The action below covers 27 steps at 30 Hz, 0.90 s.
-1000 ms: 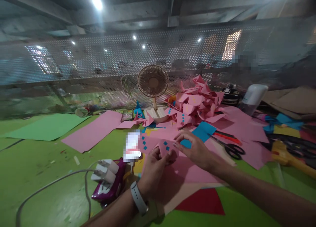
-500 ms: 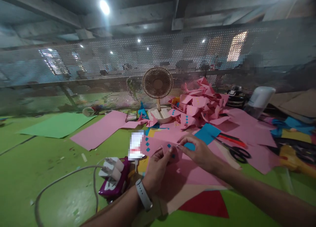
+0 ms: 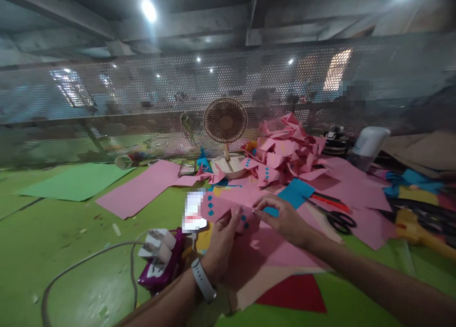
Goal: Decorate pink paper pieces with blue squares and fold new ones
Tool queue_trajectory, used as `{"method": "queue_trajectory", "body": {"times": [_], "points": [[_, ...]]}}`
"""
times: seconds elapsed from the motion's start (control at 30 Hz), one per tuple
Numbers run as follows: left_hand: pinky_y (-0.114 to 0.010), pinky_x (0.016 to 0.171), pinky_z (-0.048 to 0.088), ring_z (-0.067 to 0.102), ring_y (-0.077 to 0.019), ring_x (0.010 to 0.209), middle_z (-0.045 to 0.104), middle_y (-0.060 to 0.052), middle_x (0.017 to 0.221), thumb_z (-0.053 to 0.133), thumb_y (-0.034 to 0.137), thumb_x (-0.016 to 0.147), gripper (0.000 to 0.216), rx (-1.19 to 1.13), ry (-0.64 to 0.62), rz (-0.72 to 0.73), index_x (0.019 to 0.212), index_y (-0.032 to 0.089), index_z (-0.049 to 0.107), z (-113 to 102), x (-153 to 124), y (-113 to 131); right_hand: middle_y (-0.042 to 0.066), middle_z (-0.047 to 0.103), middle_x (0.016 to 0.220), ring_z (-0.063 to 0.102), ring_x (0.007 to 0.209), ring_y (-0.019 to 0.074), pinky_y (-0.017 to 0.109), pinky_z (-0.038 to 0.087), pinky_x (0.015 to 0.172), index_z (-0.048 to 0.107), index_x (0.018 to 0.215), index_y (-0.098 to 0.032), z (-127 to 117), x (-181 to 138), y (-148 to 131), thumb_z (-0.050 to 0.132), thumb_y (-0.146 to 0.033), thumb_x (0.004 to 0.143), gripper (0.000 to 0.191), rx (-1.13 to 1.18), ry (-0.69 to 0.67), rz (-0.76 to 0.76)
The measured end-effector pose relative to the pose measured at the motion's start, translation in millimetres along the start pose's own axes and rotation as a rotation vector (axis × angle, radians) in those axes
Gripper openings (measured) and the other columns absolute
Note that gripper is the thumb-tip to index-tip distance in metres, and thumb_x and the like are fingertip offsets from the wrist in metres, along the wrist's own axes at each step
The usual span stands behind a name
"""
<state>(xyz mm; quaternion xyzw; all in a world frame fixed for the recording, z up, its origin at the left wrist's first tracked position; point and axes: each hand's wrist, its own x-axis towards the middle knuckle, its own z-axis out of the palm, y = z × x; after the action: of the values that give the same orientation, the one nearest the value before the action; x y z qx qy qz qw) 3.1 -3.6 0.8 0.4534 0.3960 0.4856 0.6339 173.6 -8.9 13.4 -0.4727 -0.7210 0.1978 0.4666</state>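
Note:
A pink paper piece (image 3: 221,204) with small blue diamonds stuck along it is gripped between the thumb and fingers of my left hand (image 3: 221,239). Three diamonds show at its left end, others beside my left thumb. My right hand (image 3: 283,219) is closed in a pinch close to the paper's right part; whatever its fingertips hold is too small to make out. Under both hands lie pink sheets (image 3: 281,248). A blue sheet (image 3: 296,192) is just beyond my right hand. A phone (image 3: 194,210) with a lit, blurred screen lies left of the paper piece.
Behind stand a small fan (image 3: 225,120) and a heap of folded pink paper pieces (image 3: 285,149). Black scissors (image 3: 340,221) lie at right, near a white-topped bottle (image 3: 370,144). A purple power strip (image 3: 160,272) with plugs and a cable (image 3: 81,256) occupies the left front.
The view has shifted slightly. My left thumb has slid a little left on the pink paper piece, uncovering more of the diamonds beside it. My right hand remains pinched close by.

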Motion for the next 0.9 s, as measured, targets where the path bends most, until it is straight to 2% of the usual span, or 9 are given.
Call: {"method": "queue_trajectory", "body": {"times": [0.13, 0.23, 0.33, 0.47, 0.6, 0.73, 0.8, 0.9], "points": [[-0.036, 0.081, 0.048, 0.061, -0.0232, 0.094, 0.066, -0.011, 0.100, 0.047, 0.057, 0.081, 0.049, -0.047, -0.099, 0.050, 0.107, 0.017, 0.058, -2, 0, 1, 0.005, 0.064, 0.088, 0.058, 0.083, 0.0172, 0.032, 0.046, 0.077, 0.059, 0.078, -0.018, -21, 14, 4, 0.057, -0.033, 0.080, 0.015, 0.029, 0.133, 0.033], [-0.036, 0.086, 0.045, 0.059, -0.0236, 0.100, 0.065, -0.011, 0.104, 0.053, 0.049, 0.081, 0.037, 0.044, -0.117, 0.140, 0.099, 0.017, 0.061, -4, 1, 7, 0.006, 0.064, 0.086, 0.059, 0.077, 0.0160, 0.030, 0.048, 0.072, 0.060, 0.081, -0.018, -37, 27, 8, 0.059, -0.035, 0.078, 0.018, 0.057, 0.220, 0.077], [-0.033, 0.079, 0.048, 0.063, -0.0219, 0.088, 0.067, -0.008, 0.088, 0.059, 0.045, 0.078, 0.029, 0.118, -0.104, 0.173, 0.085, 0.017, 0.062, -6, 4, 10, 0.006, 0.064, 0.086, 0.060, 0.075, 0.0155, 0.029, 0.050, 0.069, 0.060, 0.080, -0.017, -48, 39, 16, 0.060, -0.037, 0.075, 0.020, 0.070, 0.244, 0.090], [-0.032, 0.071, 0.051, 0.064, -0.0190, 0.074, 0.066, -0.006, 0.078, 0.057, 0.044, 0.080, 0.030, 0.150, -0.114, 0.160, 0.088, 0.016, 0.059, -8, 9, 7, 0.004, 0.064, 0.076, 0.059, 0.068, 0.0146, 0.027, 0.049, 0.064, 0.060, 0.077, -0.016, -62, 46, 28, 0.059, -0.035, 0.074, 0.019, 0.004, 0.241, 0.119], [-0.032, 0.072, 0.051, 0.063, -0.0177, 0.073, 0.066, -0.004, 0.076, 0.055, 0.044, 0.081, 0.029, 0.125, -0.116, 0.164, 0.091, 0.017, 0.057, -7, 8, 7, 0.003, 0.063, 0.073, 0.058, 0.069, 0.0147, 0.027, 0.047, 0.065, 0.060, 0.074, -0.016, -81, 37, 39, 0.058, -0.032, 0.073, 0.017, -0.096, 0.254, 0.142], [-0.031, 0.071, 0.051, 0.063, -0.0167, 0.071, 0.066, -0.003, 0.073, 0.056, 0.043, 0.081, 0.026, 0.136, -0.149, 0.173, 0.088, 0.017, 0.058, -5, 6, 10, 0.003, 0.063, 0.070, 0.058, 0.063, 0.0147, 0.026, 0.046, 0.059, 0.061, 0.075, -0.015, -101, 23, 54, 0.055, -0.032, 0.075, 0.018, -0.202, 0.257, 0.170], [-0.031, 0.071, 0.051, 0.063, -0.0169, 0.071, 0.066, -0.002, 0.072, 0.057, 0.042, 0.081, 0.026, 0.140, -0.159, 0.170, 0.086, 0.017, 0.058, -5, 6, 10, 0.004, 0.064, 0.073, 0.059, 0.064, 0.0153, 0.027, 0.046, 0.059, 0.061, 0.076, -0.015, -110, 19, 64, 0.055, -0.033, 0.075, 0.019, -0.260, 0.272, 0.173], [-0.031, 0.070, 0.051, 0.064, -0.0174, 0.068, 0.066, -0.002, 0.070, 0.054, 0.045, 0.081, 0.029, 0.113, -0.163, 0.159, 0.079, 0.016, 0.058, -6, 7, 10, 0.008, 0.064, 0.089, 0.060, 0.074, 0.0179, 0.030, 0.047, 0.066, 0.060, 0.086, -0.016, -123, 17, 78, 0.057, -0.034, 0.072, 0.023, -0.375, 0.351, 0.161]]}}
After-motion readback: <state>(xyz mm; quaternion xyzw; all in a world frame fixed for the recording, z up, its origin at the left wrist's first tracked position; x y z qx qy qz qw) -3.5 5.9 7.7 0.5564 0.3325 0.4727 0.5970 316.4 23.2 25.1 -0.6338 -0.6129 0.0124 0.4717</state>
